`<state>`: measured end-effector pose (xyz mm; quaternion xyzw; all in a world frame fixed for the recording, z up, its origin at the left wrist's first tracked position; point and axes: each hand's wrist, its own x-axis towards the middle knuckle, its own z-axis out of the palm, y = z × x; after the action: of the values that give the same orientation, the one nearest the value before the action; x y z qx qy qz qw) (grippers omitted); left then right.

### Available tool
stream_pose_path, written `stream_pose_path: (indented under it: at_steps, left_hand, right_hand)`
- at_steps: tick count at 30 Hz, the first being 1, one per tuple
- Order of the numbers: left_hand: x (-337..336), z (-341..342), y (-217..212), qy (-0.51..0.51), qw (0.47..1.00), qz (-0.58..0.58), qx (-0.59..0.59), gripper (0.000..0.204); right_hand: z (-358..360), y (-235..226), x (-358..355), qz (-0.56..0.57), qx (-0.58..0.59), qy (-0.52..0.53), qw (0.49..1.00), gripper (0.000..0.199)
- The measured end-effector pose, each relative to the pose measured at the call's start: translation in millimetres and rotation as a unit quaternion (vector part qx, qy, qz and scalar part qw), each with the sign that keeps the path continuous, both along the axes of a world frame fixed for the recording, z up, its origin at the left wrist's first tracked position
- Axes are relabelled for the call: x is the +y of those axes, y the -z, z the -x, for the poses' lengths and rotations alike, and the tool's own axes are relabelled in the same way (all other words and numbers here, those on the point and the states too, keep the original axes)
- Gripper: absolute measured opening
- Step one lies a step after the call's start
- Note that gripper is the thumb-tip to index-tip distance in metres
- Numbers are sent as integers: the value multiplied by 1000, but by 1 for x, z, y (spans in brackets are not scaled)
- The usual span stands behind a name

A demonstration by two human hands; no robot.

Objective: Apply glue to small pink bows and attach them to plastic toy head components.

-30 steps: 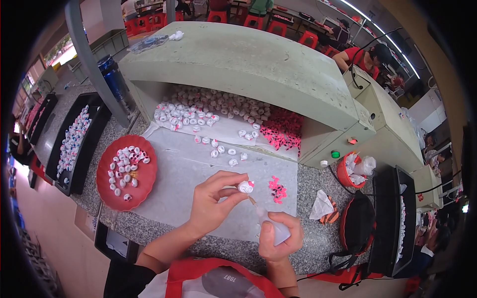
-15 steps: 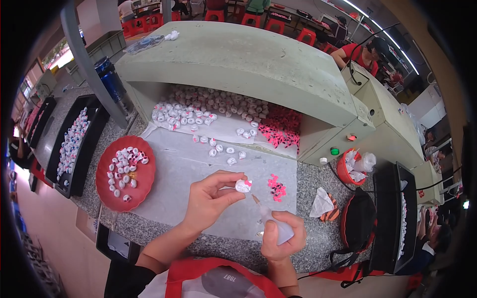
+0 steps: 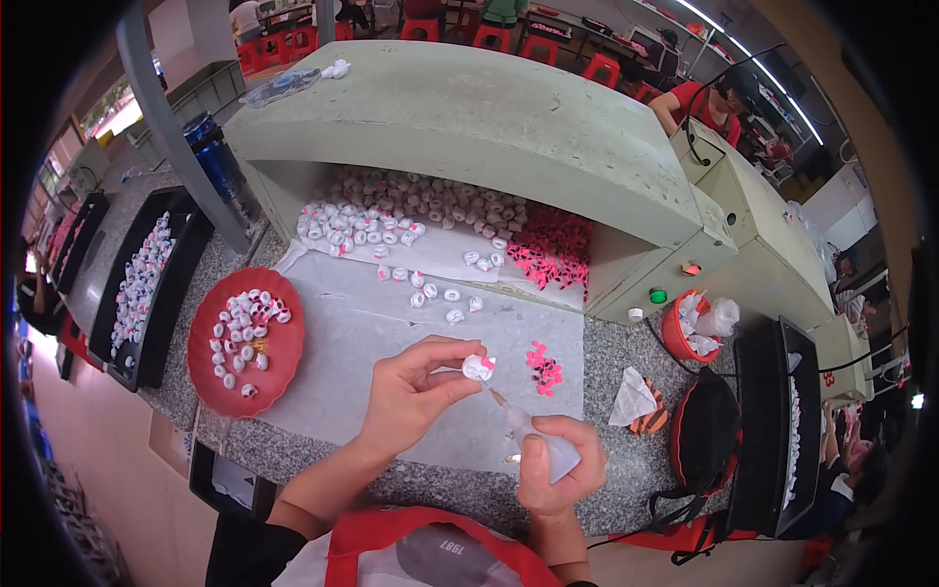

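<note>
Between thumb and fingers, my left hand (image 3: 416,391) pinches a small white figure head (image 3: 477,368) with a pink spot on it, above the white paper sheet (image 3: 342,323). My right hand (image 3: 565,470) grips a translucent squeeze bottle (image 3: 548,448), tilted up to the left. Its thin nozzle tip lies close to the lower right of the figure head; whether they touch I cannot tell. Just right of the head, a cluster of small pink pieces (image 3: 544,370) is spread on the paper. Several more white heads (image 3: 453,295) lie farther back on the sheet.
A red scalloped plate (image 3: 201,362) with white heads stands at left. Behind the paper, a grey-green metal housing (image 3: 440,108) shelters piles of heads and pink pieces. A red basket (image 3: 675,328), a crumpled tissue (image 3: 634,399), a black pouch (image 3: 706,430) and a black tray (image 3: 807,450) are at right.
The figure head has turned slightly in my left fingers, and the bottle's nozzle has shifted a little to the left. Otherwise both hands hold nearly the same places.
</note>
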<state>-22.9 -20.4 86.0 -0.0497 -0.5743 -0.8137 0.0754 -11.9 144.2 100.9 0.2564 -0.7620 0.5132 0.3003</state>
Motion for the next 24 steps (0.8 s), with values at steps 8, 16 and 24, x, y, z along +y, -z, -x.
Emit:
stream_pose_path:
  at_steps: [8,16,24]
  left_hand:
    - [-1,0,1,8,1000,-3,-3,33]
    - [0,6,10,-8,1000,-2,-8,33]
    - [2,10,31,-20,999,26,-39,33]
  right_hand:
    - [-4,4,-5,47,-63,46,996,18]
    - [-5,21,2,129,-148,63,978,27]
    - [75,128,44,238,-411,66,878,25]
